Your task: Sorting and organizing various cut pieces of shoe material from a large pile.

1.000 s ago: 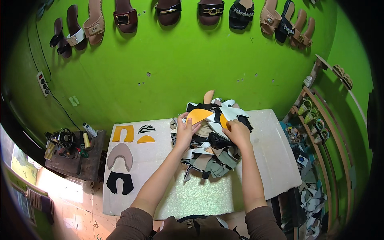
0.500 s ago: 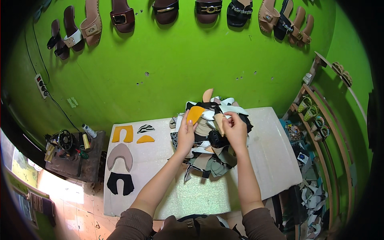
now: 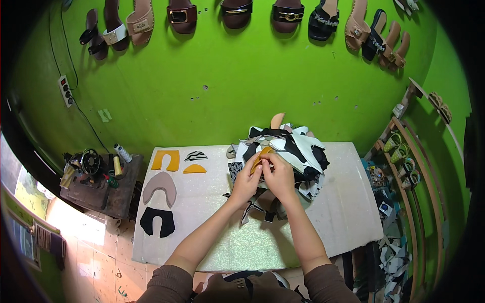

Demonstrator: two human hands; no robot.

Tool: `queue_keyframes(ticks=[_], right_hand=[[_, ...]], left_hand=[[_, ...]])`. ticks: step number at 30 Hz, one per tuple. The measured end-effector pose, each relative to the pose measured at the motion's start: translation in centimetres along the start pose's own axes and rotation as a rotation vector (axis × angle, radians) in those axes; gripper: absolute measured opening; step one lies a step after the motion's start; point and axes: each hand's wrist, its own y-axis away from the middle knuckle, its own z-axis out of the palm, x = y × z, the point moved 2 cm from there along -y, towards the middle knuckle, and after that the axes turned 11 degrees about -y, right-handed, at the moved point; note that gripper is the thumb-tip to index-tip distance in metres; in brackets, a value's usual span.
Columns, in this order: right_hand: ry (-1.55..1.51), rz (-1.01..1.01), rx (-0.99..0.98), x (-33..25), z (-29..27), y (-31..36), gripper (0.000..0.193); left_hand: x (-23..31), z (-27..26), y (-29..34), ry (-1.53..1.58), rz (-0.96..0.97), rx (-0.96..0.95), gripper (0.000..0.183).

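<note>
My left hand [image 3: 245,185] and my right hand [image 3: 279,178] meet over the near left part of a heap of material scraps [image 3: 302,145]. Between their closed fingers is a yellow piece [image 3: 261,154], partly covered by the fingers. Whether a second piece lies against it cannot be made out. The heap mixes black, white, grey and patterned offcuts, with a beige piece [image 3: 277,120] sticking up at its far edge. Cut shapes lie left of it: a yellow U-shape [image 3: 174,157], a zebra-striped piece [image 3: 196,156], a yellow half-moon [image 3: 195,169], a greyish-pink arch [image 3: 160,183] and a black arch [image 3: 149,217].
The pale table [image 3: 348,212] stands against a green wall hung with several sandals [image 3: 236,17]. A sewing machine [image 3: 91,164] with thread spools is at the left. To the right, a wooden rack [image 3: 411,202] holds footwear beside piled scraps [image 3: 393,252].
My right hand has moved left to meet my left hand at the yellow piece, now turned more edge-on. The beige piece in my right fingers is no longer visible. The view has shifted.
</note>
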Motion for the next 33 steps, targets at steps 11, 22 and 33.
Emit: queue_keyframes(ticks=[11,22,33], right_hand=[[-0.081,0.063,-0.155,-1.4,4.2,-0.7,0.014],[0.062,-0.131,-0.457,-3.5,11.3,-0.7,0.034],[0.179,-0.020,-0.717,-0.4,18.4,0.5,0.061]], left_hand=[[-1.4,-5.3,1.6,0.178,-0.188,0.032,0.035],[-3.2,-14.0,1.9,0.240,-0.429,-0.046,0.036],[-8.9,-20.9,2.2,0.124,-0.536,-0.211,0.033]])
